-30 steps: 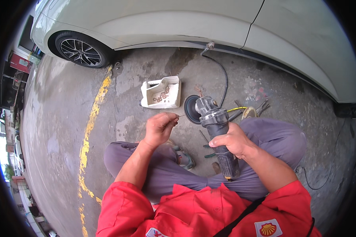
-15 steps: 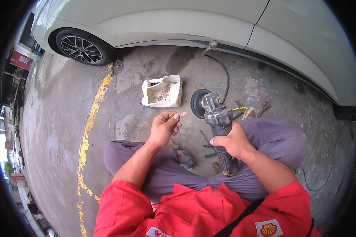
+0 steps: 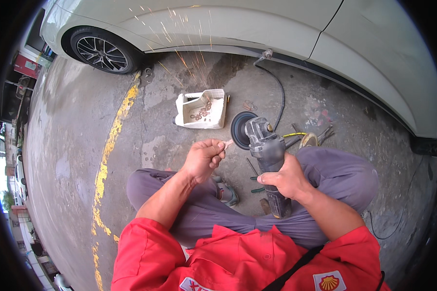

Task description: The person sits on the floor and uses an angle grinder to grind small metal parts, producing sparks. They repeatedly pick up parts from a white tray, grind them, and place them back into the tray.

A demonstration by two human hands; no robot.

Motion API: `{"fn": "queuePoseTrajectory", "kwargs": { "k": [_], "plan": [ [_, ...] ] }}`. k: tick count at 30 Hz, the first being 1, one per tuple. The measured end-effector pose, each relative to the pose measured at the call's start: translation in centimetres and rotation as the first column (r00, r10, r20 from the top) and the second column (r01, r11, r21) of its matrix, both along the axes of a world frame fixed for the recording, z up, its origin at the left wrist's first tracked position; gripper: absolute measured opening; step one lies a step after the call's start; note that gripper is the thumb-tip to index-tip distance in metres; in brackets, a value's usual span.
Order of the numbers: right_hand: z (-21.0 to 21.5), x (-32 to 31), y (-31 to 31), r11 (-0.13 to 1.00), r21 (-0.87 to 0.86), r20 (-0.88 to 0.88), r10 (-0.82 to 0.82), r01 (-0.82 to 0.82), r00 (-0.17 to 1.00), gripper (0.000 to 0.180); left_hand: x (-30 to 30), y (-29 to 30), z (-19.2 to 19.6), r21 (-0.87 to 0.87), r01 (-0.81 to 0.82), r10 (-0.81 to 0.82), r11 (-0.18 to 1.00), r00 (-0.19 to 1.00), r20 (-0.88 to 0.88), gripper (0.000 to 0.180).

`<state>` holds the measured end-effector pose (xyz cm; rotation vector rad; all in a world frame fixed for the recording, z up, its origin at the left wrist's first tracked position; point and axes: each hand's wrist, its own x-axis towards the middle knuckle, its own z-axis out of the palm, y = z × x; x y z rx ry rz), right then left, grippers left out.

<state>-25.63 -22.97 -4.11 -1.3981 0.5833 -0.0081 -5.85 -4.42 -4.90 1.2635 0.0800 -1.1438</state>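
My right hand (image 3: 290, 178) is wrapped round the body of a grey and black angle grinder (image 3: 269, 151), which lies slanted over my crossed legs. The grinder's dark round disc (image 3: 238, 132) points forward and left. Between the thumb and fingers of my left hand (image 3: 204, 159) is a small copper-coloured metal piece (image 3: 228, 143), its end at the disc's left edge. Orange sparks (image 3: 182, 60) spray forward towards the car. Just beyond my left hand stands a cut-open white plastic jug (image 3: 180, 110) with several small copper-coloured ring-like pieces (image 3: 203, 114) inside.
A pale car (image 3: 218, 24) with a dark wheel (image 3: 102, 51) spans the far side. A black hose (image 3: 281, 92) runs from its sill towards the grinder. Green-handled pliers (image 3: 258, 190) and several metal tools (image 3: 325, 134) lie by my legs. A worn yellow line (image 3: 112, 136) crosses the concrete.
Sparks now fly from the disc towards the car. My left hand has moved slightly right, bringing the copper-coloured piece to the disc's edge. The grinder has shifted slightly left.
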Motion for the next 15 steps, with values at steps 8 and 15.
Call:
{"fn": "queuePoseTrajectory", "kwargs": {
  "k": [8, 15],
  "plan": [
    [-0.14, -0.1, -0.17, 0.998, 0.056, -0.038, 0.01, -0.008, 0.999, 0.035, 0.23, 0.33, 0.11, -0.017, 0.03, -0.029, 0.999, 0.998, 0.062, 0.014],
    [-0.06, -0.13, 0.16, 0.997, 0.056, 0.009, -0.049, 0.049, 0.999, 0.035, -0.24, 0.07, -0.04, 0.057, 0.062, -0.074, 0.996, 0.966, 0.249, 0.016]
  ]
}}
